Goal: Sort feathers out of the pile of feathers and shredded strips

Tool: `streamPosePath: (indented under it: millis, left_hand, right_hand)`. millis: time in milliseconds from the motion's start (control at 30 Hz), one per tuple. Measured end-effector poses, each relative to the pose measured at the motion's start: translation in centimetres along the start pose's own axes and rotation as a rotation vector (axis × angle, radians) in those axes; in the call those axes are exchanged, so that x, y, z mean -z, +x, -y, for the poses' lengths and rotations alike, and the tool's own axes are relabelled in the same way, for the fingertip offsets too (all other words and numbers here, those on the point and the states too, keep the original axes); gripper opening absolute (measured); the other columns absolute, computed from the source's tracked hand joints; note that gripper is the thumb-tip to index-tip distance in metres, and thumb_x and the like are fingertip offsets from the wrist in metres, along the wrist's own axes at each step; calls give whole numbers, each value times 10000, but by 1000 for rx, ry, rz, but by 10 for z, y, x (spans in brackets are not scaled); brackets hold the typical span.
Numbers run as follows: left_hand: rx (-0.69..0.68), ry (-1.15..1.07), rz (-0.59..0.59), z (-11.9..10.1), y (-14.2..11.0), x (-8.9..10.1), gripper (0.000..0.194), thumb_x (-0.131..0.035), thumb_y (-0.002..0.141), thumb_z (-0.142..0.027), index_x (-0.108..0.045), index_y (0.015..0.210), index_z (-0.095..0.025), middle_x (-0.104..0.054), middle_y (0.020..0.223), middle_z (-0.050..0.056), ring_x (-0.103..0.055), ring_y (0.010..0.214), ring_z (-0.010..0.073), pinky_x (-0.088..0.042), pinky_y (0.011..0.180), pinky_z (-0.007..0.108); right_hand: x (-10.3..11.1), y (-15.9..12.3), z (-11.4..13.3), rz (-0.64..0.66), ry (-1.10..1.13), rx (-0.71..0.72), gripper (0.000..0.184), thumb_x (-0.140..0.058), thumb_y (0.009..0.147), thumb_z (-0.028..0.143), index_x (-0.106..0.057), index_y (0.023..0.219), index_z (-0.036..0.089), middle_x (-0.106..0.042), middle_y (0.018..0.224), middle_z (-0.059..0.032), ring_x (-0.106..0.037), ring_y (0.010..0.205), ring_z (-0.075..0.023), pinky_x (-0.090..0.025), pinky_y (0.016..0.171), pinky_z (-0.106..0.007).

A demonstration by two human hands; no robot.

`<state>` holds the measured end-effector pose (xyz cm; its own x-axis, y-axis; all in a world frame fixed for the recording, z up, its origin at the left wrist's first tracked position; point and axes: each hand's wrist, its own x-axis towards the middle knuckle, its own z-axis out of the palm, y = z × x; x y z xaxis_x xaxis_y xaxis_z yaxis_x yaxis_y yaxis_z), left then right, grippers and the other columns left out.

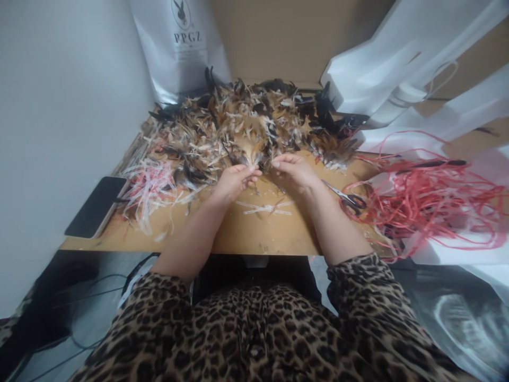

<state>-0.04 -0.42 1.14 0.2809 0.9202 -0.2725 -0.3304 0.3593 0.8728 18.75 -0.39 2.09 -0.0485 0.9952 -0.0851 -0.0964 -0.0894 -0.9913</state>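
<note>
My left hand (235, 182) is closed in a pinch on the base of a small bunch of brown-and-white feathers (252, 151), whose tips fan out away from me. Just to its right, my right hand (295, 168) has thumb and forefinger pressed together near the feather pile; whatever lies between them is too small to make out. Behind both hands spreads a big heap of loose brown, cream and black feathers (194, 127). Short white strips (265, 209) lie crossed on the tan tabletop (254, 236), below the hands and nearer to me.
Dark-handled scissors (352, 201) lie right of my right forearm, beside a tangle of red plastic ribbon (433, 201). At left are a phone (97, 207) and pink-and-white strips (149, 185). A white printed bag (183, 58) stands behind; white packaging (369, 69) is at back right.
</note>
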Motion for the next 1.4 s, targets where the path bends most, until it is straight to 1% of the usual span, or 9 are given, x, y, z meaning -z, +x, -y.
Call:
streamPosePath:
  millis: [100,233,533,700,900,1167,1267,1333,1400]
  left_hand:
    - [17,-10,10,2,1,0,88,-678,811,-167,-673,802,-79,-722,767,58,-589,552,21,-441,527,124]
    - [39,-17,44,4,2,0,97,-692,803,-169,-679,784,-75,-727,781,67,-602,557,25,-446,520,123]
    - [59,-18,32,5,3,-1,96,-687,802,-148,-661,747,-73,-710,721,56,-594,537,26,-433,510,125]
    - [4,76,12,5,1,-2,150,-686,803,-179,-646,699,-78,-691,676,41,-583,510,29,-425,503,135]
    - [-40,247,14,8,2,-4,211,-724,769,-259,-652,676,-85,-683,647,51,-562,484,46,-434,516,175]
    - [5,134,76,9,3,0,171,-707,775,-215,-657,669,-91,-670,640,34,-551,500,35,-407,510,159]
    - [1,155,71,8,2,-1,194,-722,766,-239,-648,663,-92,-648,610,25,-540,483,36,-397,497,160]
    - [-11,160,56,6,0,-1,185,-720,769,-243,-651,683,-95,-651,621,23,-542,488,34,-395,497,157]
    - [-28,146,30,5,-1,-2,161,-712,776,-234,-657,717,-95,-664,649,25,-545,500,29,-396,503,152]
  right_hand:
    - [-13,2,-9,21,135,-47,393,-853,484,398,-642,738,185,-587,585,47,-490,522,-73,-413,549,-232]
    - [-22,4,-19,18,168,-45,380,-848,498,395,-653,751,189,-643,653,35,-531,558,-77,-443,591,-233]
    - [-35,-2,-22,-87,-55,146,240,-767,605,363,-678,748,192,-677,738,10,-591,697,-117,-485,756,-276]
    - [-34,-7,-14,-76,-137,165,244,-753,627,377,-674,752,182,-679,749,-3,-582,698,-121,-475,763,-281]
    - [-30,-1,-20,-102,-123,153,304,-755,592,435,-610,692,187,-621,688,13,-527,635,-111,-446,647,-256]
    - [-37,4,-31,-88,71,95,350,-797,544,424,-564,667,194,-581,641,45,-508,594,-88,-444,643,-245]
    - [-36,3,-30,-37,130,64,345,-806,548,418,-583,677,190,-607,642,36,-535,598,-95,-457,652,-254]
    - [-27,3,-26,-1,59,67,326,-785,585,437,-617,709,186,-630,653,19,-545,600,-105,-461,647,-261]
    - [-12,3,-19,5,-115,106,298,-748,636,434,-661,760,177,-646,660,3,-542,594,-112,-450,627,-261]
